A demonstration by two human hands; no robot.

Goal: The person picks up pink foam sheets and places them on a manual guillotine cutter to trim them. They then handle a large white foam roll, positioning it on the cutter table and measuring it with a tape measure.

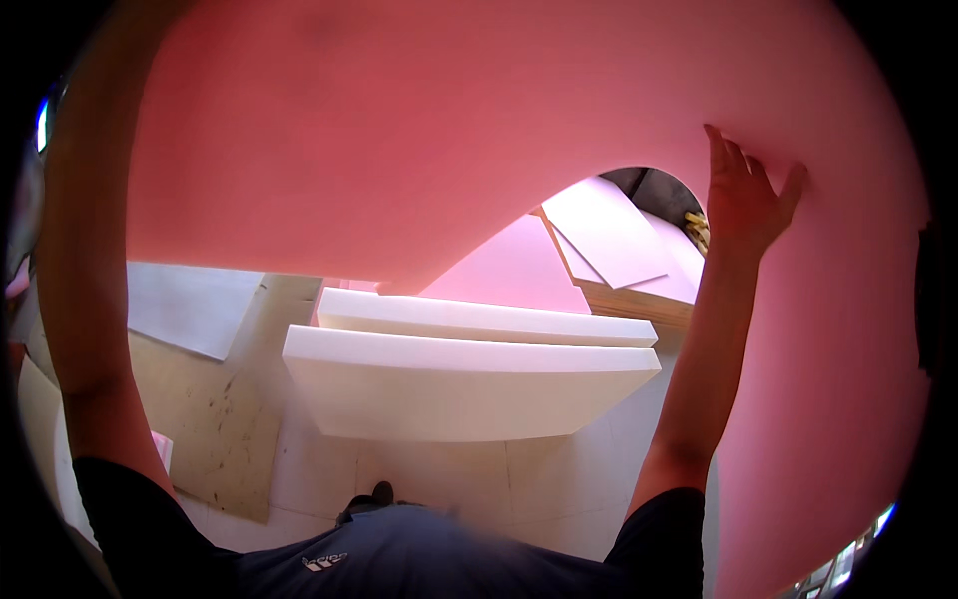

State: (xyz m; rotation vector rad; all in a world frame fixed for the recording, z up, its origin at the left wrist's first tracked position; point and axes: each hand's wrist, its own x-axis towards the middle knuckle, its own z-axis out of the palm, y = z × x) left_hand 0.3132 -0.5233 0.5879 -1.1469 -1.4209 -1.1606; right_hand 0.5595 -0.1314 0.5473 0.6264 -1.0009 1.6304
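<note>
A very large, bendy pink foam sheet [399, 120] hangs over me, filling the top of the view and curving down the right side. Against its underside rests my right hand [743, 195], with spread fingers whose tips press into the pink surface. My left forearm [95, 230] reaches up along the sheet's left part; the hand itself lies beyond the visible picture. Under the sheet, in front of my body, two thick white foam slabs [469, 389] stand close together on edge, untouched by either hand.
Flat pink boards [509, 265] lie beyond the slabs. Pale pink sheets [609, 235] rest on a wooden surface [639, 302] farther right. At left, a grey-white board [195, 299] lies on a stained tan panel [215, 409]. Tiled floor [429, 479] shows near my foot.
</note>
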